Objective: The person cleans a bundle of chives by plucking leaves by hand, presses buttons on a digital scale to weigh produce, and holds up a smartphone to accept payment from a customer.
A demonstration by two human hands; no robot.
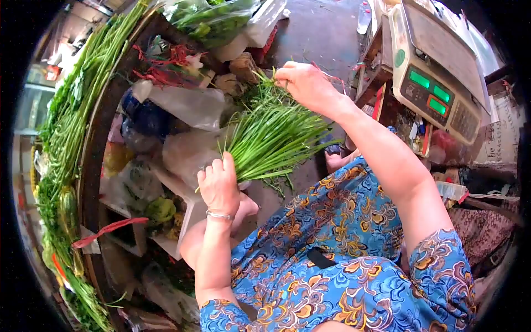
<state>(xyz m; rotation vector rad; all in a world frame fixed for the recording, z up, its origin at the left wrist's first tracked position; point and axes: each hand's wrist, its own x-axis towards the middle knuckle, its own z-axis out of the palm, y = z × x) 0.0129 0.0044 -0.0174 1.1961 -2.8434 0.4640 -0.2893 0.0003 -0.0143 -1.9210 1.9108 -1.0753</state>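
Note:
A fanned bunch of long, thin green stalks (279,141), looking like chives, spreads across the middle of the view. My left hand (219,185) grips the gathered end of it, with a bracelet at the wrist. Above the far side of the bunch, my right hand (307,86) is closed, fingertips pinched together. A few pale green blades (267,77) show at those fingertips, partly hidden by the hand. Loose green trimmings (279,185) lie on the floor beneath the bunch.
A digital scale (437,72) with lit green displays stands at upper right. Long green vegetables (74,127) line a shelf edge at left. Plastic bags (188,105), red ties (166,63) and a white box (191,221) crowd the space below. A plastic bottle (364,17) stands at the top.

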